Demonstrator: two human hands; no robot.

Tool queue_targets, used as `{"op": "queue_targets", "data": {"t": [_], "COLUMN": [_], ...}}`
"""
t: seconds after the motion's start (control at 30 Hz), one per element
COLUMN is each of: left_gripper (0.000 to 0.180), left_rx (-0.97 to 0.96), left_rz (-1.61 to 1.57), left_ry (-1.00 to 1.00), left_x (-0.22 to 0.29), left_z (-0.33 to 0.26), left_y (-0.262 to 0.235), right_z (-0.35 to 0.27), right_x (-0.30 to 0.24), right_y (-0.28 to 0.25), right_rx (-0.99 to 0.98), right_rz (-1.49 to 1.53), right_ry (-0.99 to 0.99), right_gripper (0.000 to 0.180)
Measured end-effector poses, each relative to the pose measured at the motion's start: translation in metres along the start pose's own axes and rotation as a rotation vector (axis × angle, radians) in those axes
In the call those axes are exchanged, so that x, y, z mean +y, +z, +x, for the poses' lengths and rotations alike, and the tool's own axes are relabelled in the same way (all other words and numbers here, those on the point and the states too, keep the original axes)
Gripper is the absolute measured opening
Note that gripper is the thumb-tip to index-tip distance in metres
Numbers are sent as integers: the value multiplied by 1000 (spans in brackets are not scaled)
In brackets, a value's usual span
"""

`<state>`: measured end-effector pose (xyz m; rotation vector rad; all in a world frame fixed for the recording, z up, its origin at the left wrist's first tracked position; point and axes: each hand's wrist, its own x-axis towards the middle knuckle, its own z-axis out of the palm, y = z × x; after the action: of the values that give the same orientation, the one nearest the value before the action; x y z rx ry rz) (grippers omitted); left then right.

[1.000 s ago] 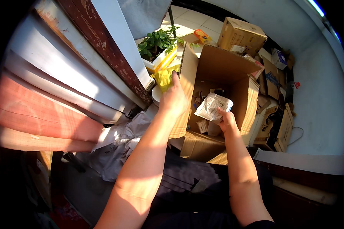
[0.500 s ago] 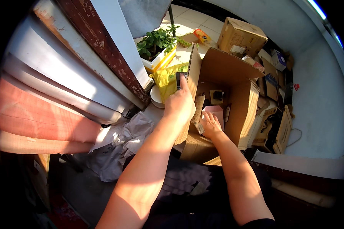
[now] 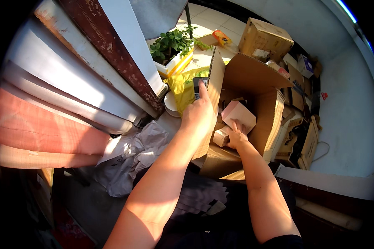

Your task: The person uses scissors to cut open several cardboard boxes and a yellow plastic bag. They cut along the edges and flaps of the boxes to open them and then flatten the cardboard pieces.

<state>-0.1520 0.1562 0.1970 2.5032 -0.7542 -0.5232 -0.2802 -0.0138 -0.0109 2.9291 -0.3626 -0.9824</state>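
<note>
At centre frame, the left hand [image 3: 200, 114] clasps the upright side flap of the large open brown cardboard box [image 3: 253, 79], while the right hand [image 3: 237, 137], just lower right, grasps a small pale pink carton [image 3: 238, 114] inside it.

Strong sunlight falls across a pale tiled floor [image 3: 212, 23] at the far end. On the left stands a white door frame [image 3: 124, 50] with a strip of peeling dark red paint beside it. A white wall [image 3: 349, 124] curves along the right. A green potted plant [image 3: 170, 41] sits far off, near a closed cardboard carton [image 3: 264, 37]. Crumpled white plastic bags [image 3: 133, 153] lie on the near floor.
</note>
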Motion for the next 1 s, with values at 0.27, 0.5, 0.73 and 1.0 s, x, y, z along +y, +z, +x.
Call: {"op": "queue_targets", "data": {"t": [0.27, 0.5, 0.73, 1.0], "left_gripper": [75, 74, 57, 80], "left_rx": [132, 252, 273, 105], "left_rz": [-50, -633, -990, -427], "left_ry": [38, 71, 106, 23], "left_x": [-5, -26, -7, -15], "left_z": [10, 38, 41, 36], "left_y": [2, 8, 3, 34], "right_z": [-19, -133, -191, -266], "right_x": [7, 59, 86, 90], "right_y": [-34, -102, -96, -200], "right_rx": [-95, -153, 625, 792], "right_rz": [502, 730, 349, -98], "right_ry": [-184, -384, -145, -116], "right_gripper": [68, 90, 32, 16]}}
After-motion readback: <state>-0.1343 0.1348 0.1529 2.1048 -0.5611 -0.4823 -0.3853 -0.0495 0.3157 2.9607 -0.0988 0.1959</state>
